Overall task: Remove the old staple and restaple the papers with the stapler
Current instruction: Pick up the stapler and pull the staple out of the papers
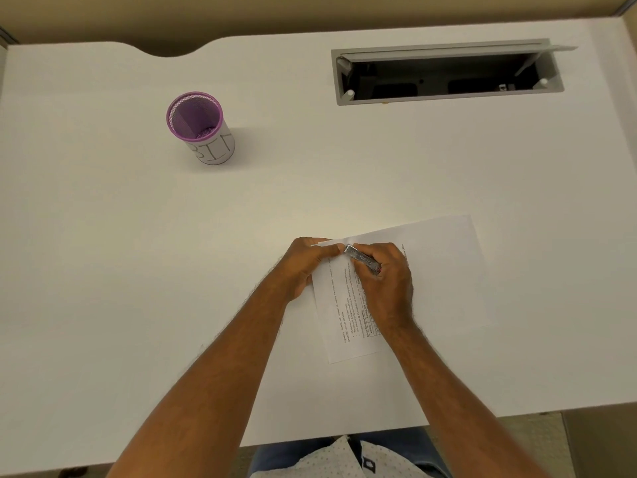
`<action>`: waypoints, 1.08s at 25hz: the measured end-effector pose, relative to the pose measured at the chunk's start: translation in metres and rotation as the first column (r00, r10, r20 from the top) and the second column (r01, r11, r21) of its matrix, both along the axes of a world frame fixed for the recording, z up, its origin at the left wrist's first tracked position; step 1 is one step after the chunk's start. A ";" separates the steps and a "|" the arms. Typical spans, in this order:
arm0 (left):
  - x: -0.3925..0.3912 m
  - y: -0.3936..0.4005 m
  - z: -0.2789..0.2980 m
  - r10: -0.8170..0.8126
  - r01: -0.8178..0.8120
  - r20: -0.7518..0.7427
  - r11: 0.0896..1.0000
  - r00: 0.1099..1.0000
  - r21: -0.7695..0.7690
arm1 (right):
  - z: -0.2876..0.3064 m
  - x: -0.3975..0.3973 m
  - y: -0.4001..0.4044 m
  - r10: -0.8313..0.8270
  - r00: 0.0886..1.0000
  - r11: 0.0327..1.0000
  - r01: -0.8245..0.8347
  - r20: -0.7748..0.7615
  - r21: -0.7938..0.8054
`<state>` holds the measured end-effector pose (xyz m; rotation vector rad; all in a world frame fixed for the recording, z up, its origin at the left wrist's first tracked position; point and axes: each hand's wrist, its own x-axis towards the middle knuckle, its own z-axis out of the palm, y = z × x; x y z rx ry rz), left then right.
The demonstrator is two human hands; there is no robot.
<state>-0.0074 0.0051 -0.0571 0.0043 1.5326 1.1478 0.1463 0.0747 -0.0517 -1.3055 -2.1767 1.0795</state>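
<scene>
A set of printed papers (444, 270) lies slanted on the white desk, right of centre. My left hand (305, 267) pinches the papers' far left corner, thumb on top. My right hand (386, 288) is closed around a small silver stapler (362, 258), whose front end sits at that same corner, touching the tip of my left thumb. The staple itself is hidden under my fingers and the stapler.
A purple mesh cup (200, 127) with a white label reading "BIN" stands at the far left, with small clips at its bottom. An open grey cable hatch (448, 72) is set into the desk at the far right. The desk's near edge (344, 436) runs just above my lap.
</scene>
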 end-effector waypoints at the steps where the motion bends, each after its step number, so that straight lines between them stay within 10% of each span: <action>1: 0.000 0.001 0.000 0.008 -0.008 0.006 1.000 1.000 -0.006 | -0.001 0.000 -0.001 0.005 1.000 1.000 -0.005 0.005 0.013; 27: 0.007 0.002 0.002 0.060 -0.060 -0.045 0.998 0.997 -0.001 | 0.001 0.008 0.006 -0.010 1.000 0.997 0.009 -0.018 -0.076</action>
